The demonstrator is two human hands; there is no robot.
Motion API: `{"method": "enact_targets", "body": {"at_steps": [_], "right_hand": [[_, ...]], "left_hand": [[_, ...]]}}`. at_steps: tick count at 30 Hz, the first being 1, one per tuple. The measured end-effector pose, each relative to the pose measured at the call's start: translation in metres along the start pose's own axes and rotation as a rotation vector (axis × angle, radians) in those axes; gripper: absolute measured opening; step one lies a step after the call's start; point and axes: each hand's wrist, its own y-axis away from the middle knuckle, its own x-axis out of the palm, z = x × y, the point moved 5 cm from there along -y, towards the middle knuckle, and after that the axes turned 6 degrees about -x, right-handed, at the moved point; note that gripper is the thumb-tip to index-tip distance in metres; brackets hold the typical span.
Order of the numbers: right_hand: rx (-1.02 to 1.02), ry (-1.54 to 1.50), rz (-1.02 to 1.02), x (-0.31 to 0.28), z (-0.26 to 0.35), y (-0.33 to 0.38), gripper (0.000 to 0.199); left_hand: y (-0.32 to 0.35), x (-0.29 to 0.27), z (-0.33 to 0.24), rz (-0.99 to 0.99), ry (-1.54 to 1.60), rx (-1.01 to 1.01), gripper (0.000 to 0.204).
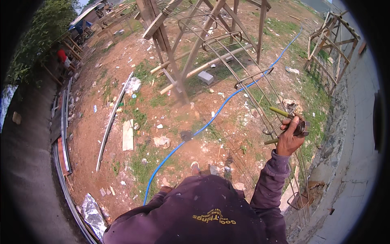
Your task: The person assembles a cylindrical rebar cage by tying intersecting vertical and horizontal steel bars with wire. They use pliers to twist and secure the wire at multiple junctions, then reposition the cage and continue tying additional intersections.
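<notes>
Out at the right, my right hand (pixel 289 141) is closed around a pair of pincers (pixel 280 112). Its two yellow-green handles point left, and the dark head sits at my fingers. Just behind it a long rebar cage (pixel 230 67), thin rods with bent stirrups, slants from the wooden frame at the top down to the lower right. Whether the pincers touch the cage I cannot tell. My left hand (pixel 165 189) shows only in small part beside my body, low in the middle. Its fingers are hidden by the purple sleeve.
Wooden trestles (pixel 189 61) stand ahead and at the far right. Across the rubble-strewn ground runs a blue hose (pixel 221 107). A grey block (pixel 205 77), a long metal strip (pixel 115 121) and boards lie about. A concrete wall (pixel 357 154) borders the right; another person (pixel 64 59) is far left.
</notes>
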Motion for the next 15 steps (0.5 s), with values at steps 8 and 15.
{"method": "enact_targets", "body": {"at_steps": [8, 15], "right_hand": [[-0.129, 1.053, 0.113, 0.042, -0.074, -0.012, 0.057], [-0.273, 1.147, 0.147, 0.042, -0.089, 0.006, 0.065]], "left_hand": [[-0.004, -0.049, -0.012, -0.233, 0.756, -0.180, 0.029], [0.013, -0.108, 0.020, -0.296, 1.034, -0.430, 0.014]]}}
